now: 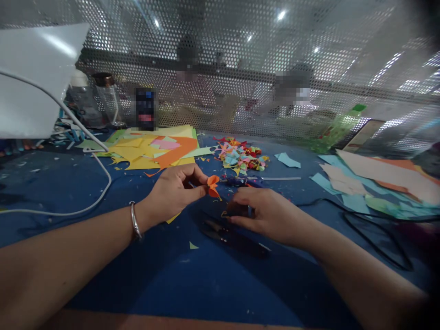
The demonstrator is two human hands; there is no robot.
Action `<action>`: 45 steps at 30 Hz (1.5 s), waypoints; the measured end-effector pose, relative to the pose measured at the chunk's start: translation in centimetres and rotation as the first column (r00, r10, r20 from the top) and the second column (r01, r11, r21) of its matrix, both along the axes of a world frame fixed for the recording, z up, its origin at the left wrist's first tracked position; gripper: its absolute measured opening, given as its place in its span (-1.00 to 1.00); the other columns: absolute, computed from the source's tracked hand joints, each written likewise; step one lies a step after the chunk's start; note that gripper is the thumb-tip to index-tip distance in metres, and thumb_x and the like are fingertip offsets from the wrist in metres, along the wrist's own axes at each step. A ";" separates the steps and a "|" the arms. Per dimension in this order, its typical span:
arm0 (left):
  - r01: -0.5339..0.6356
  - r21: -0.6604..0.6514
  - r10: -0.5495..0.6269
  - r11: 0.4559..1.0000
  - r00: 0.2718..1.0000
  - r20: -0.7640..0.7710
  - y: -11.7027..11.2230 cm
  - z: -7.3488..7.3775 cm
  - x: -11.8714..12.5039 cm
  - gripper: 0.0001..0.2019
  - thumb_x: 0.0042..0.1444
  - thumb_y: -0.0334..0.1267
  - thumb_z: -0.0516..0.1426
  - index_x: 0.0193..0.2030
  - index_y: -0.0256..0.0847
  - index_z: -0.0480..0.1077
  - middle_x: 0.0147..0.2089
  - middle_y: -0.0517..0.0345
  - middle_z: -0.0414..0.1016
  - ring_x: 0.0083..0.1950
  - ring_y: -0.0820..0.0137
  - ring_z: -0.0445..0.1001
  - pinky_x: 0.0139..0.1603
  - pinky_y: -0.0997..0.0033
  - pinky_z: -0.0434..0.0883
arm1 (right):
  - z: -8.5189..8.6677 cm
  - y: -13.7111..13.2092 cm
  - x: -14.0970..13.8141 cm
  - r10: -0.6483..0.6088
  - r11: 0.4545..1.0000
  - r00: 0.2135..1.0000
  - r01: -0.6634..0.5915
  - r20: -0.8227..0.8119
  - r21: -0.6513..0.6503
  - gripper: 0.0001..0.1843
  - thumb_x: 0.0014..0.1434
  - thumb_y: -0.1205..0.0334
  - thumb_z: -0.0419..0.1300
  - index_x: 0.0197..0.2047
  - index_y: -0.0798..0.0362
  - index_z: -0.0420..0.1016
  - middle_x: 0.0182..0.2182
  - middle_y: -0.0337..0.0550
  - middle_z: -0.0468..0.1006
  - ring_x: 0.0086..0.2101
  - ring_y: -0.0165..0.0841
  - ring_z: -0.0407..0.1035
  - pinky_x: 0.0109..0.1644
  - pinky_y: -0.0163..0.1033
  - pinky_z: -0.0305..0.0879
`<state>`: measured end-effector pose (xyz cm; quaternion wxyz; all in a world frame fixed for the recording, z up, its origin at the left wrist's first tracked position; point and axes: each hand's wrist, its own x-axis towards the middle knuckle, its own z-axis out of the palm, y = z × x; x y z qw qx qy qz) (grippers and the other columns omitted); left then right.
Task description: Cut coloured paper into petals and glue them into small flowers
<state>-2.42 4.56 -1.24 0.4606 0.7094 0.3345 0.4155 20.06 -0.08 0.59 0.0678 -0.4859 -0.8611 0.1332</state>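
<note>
Left fingers (198,194) pinch orange paper (213,180); dark tool (237,242) nearer, coloured scraps (241,156) beyond.

I watch through one head-worn camera, close above and behind the fingers (197,173). It faces forward and down, reaching past them to a perforated screen (237,50).
</note>
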 end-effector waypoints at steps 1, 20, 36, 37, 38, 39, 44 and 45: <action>0.001 -0.001 -0.001 1.000 1.000 0.000 0.0 0.0 0.0 -0.87 -0.03 -0.27 0.28 -0.39 -0.26 0.43 -0.37 0.14 0.51 -0.39 0.48 0.41 -0.34 0.45 0.37 | 0.0 0.0 0.0 0.009 1.000 1.000 -0.009 0.006 0.012 -0.89 0.20 0.21 0.23 -0.31 0.07 0.49 -0.34 -0.14 0.56 -0.34 -0.32 0.42 -0.25 -0.25 0.27; 0.009 -0.006 -0.009 1.000 1.000 0.014 0.1 0.0 0.0 -0.87 -0.03 -0.28 0.28 -0.40 -0.26 0.42 -0.38 0.15 0.52 -0.38 0.48 0.43 -0.34 0.47 0.38 | 0.1 -0.1 0.2 -0.007 1.000 0.999 0.007 -0.050 -0.001 -0.90 0.19 0.32 0.18 -0.27 0.06 0.54 -0.34 -0.14 0.60 -0.37 -0.35 0.44 -0.29 -0.28 0.31; -0.003 0.035 0.005 0.999 0.999 -0.054 0.1 -0.2 -0.1 -0.90 0.00 -0.28 0.25 -0.39 -0.24 0.43 -0.40 0.16 0.50 -0.40 0.47 0.40 -0.33 0.44 0.36 | -0.4 -0.2 -0.7 0.051 0.997 0.998 -0.053 0.039 0.054 -0.83 0.19 0.40 0.16 -0.21 0.05 0.56 -0.28 -0.13 0.56 -0.28 -0.31 0.45 -0.20 -0.24 0.30; -0.002 0.034 0.004 0.999 0.998 -0.057 0.0 -0.2 -0.1 -0.90 0.00 -0.28 0.25 -0.39 -0.24 0.43 -0.40 0.15 0.50 -0.40 0.47 0.40 -0.34 0.44 0.36 | -0.4 -0.2 -0.7 0.049 0.997 0.998 -0.051 0.040 0.054 -0.84 0.18 0.40 0.16 -0.24 0.05 0.56 -0.30 -0.14 0.56 -0.29 -0.32 0.44 -0.22 -0.25 0.29; 0.001 0.034 0.000 0.999 0.998 -0.055 0.0 -0.2 -0.1 -0.90 0.00 -0.28 0.25 -0.39 -0.24 0.43 -0.40 0.15 0.50 -0.41 0.48 0.40 -0.34 0.44 0.35 | -0.3 -0.2 -0.7 0.049 0.997 0.998 -0.051 0.039 0.054 -0.86 0.18 0.40 0.16 -0.26 0.05 0.55 -0.32 -0.14 0.55 -0.31 -0.33 0.44 -0.24 -0.26 0.28; 0.006 0.035 -0.004 0.999 0.999 -0.052 0.0 -0.2 -0.1 -0.90 0.00 -0.28 0.25 -0.39 -0.24 0.43 -0.40 0.15 0.49 -0.41 0.48 0.39 -0.35 0.44 0.35 | -0.2 -0.3 -0.7 0.049 0.997 0.998 -0.051 0.036 0.056 -0.87 0.18 0.40 0.16 -0.28 0.06 0.54 -0.34 -0.15 0.55 -0.33 -0.34 0.43 -0.26 -0.26 0.27; 0.005 0.042 -0.003 0.999 0.999 -0.048 0.1 -0.2 -0.1 -0.90 0.02 -0.27 0.25 -0.39 -0.23 0.42 -0.40 0.16 0.47 -0.42 0.48 0.37 -0.36 0.43 0.34 | -0.1 -0.3 -0.5 0.051 0.996 0.999 -0.051 -0.005 0.078 -0.91 0.20 0.38 0.16 -0.30 0.09 0.50 -0.35 -0.15 0.53 -0.35 -0.35 0.41 -0.27 -0.26 0.27; 0.005 0.041 -0.003 0.999 0.999 -0.048 0.2 -0.3 -0.1 -0.90 0.02 -0.27 0.24 -0.40 -0.23 0.42 -0.40 0.16 0.47 -0.42 0.48 0.37 -0.35 0.43 0.35 | -0.1 -0.3 -0.5 0.048 0.996 0.999 -0.047 -0.014 0.075 -0.92 0.20 0.37 0.16 -0.29 0.09 0.50 -0.34 -0.14 0.53 -0.34 -0.35 0.41 -0.26 -0.26 0.27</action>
